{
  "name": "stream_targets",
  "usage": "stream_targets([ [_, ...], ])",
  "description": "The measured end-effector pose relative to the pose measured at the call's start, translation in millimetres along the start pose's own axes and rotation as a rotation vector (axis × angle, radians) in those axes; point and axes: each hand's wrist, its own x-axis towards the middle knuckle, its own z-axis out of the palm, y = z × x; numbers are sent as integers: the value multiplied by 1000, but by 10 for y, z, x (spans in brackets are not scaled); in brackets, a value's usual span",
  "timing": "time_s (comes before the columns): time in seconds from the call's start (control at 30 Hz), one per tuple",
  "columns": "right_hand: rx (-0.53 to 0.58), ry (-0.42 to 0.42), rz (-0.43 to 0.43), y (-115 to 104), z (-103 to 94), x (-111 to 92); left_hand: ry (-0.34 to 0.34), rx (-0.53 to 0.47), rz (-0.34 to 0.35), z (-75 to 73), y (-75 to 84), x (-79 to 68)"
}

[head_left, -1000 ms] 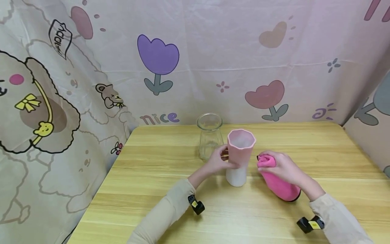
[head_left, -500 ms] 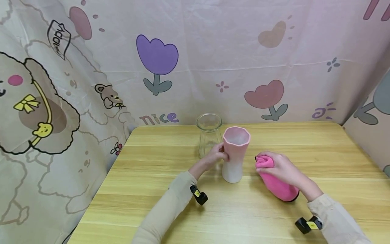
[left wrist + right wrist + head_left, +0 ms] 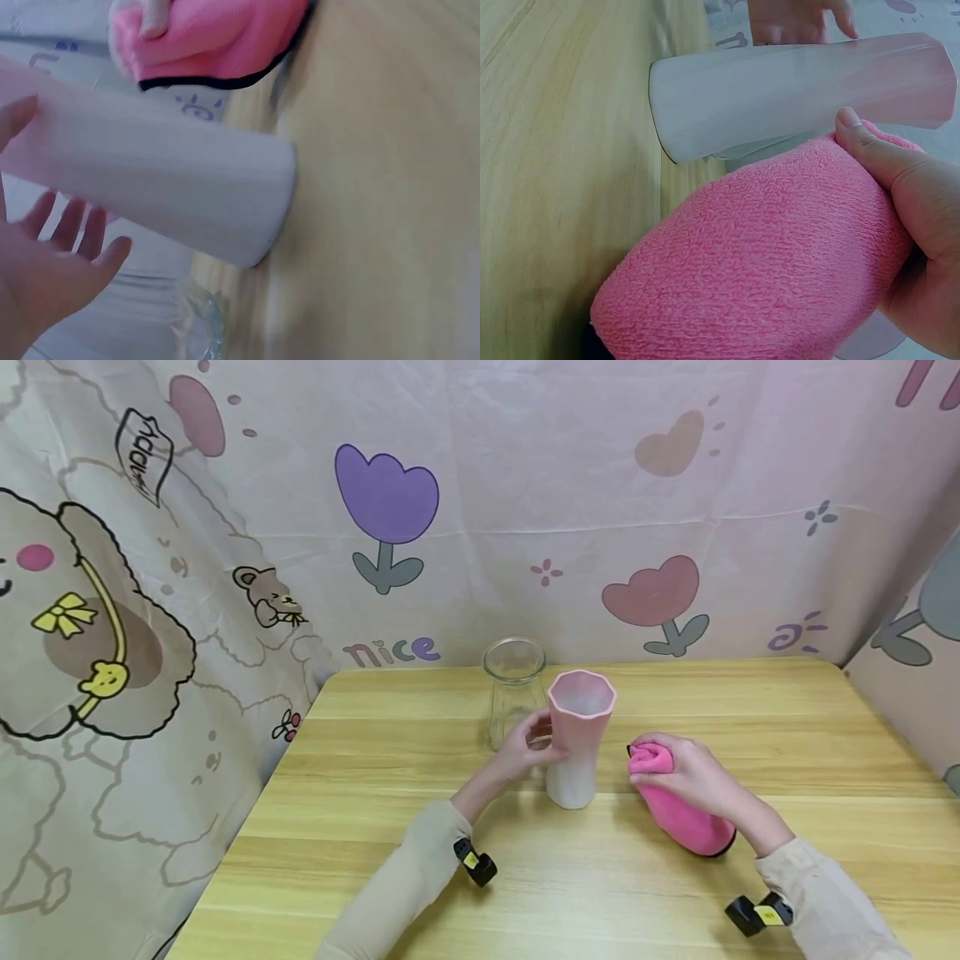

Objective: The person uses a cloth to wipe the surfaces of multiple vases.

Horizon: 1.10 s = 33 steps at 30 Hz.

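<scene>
With my left hand (image 3: pixel 522 752) loosely spread at its side, the pink-and-white vase (image 3: pixel 577 756) upright on the worktop (image 3: pixel 615 893) looks stiff, slick and breakable, best cupped around the middle, while my right hand (image 3: pixel 701 779) grips soft-looking pink cloth (image 3: pixel 688 825).

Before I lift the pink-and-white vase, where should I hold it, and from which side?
I would grip the vase around its middle, from the left: it stands upright, slimmer there than at its flared rim, and the left hand is at that side.
</scene>
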Motion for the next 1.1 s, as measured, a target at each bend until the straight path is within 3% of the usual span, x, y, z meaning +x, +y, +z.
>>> stream_targets([
  [0.13, 6, 7, -9, -11, 5, 7, 98, 46, 40, 70, 63, -126],
  [0.33, 44, 82, -21, -137, -41, 60, 167, 89, 110, 170, 157, -232],
  [0.57, 91, 297, -61, -481, -274, 192, 175, 86, 96, 167, 168, -231],
  [0.67, 89, 331, -79, -539, -313, 278, 165, 81, 89, 154, 167, -221],
  [0.77, 104, 299, -82, -485, -222, 344, 162, 70, 88, 152, 164, -218],
  [0.93, 160, 148, -70, -263, 103, 319, 152, 60, 87, 153, 155, -213],
  [1.1, 52, -6, -84, -133, 289, 285, 146, 74, 90, 145, 160, -216],
])
